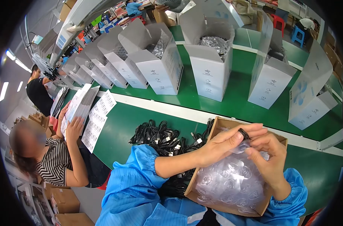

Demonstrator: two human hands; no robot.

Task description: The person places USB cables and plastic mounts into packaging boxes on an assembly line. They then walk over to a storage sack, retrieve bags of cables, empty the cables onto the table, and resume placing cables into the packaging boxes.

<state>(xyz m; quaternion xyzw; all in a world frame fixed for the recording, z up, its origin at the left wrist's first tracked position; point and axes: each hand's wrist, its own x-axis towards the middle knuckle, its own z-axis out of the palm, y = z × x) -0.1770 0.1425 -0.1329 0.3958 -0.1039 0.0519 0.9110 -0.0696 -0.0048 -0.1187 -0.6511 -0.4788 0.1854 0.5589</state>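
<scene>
Left grip [225,142]'s on a small black loop [243,133], right grip [272,151] pinching clear plastic bag [239,147] over brown cardboard box [222,124]; slick film might slip.

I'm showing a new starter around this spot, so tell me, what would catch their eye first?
Probably the row of open white boxes, flaps raised, standing along the green surface ahead. Closer in, the left hand and right hand meet at a small black item above a shallow cardboard box of clear plastic packaging, with a tangle of black cables left of it.
</scene>
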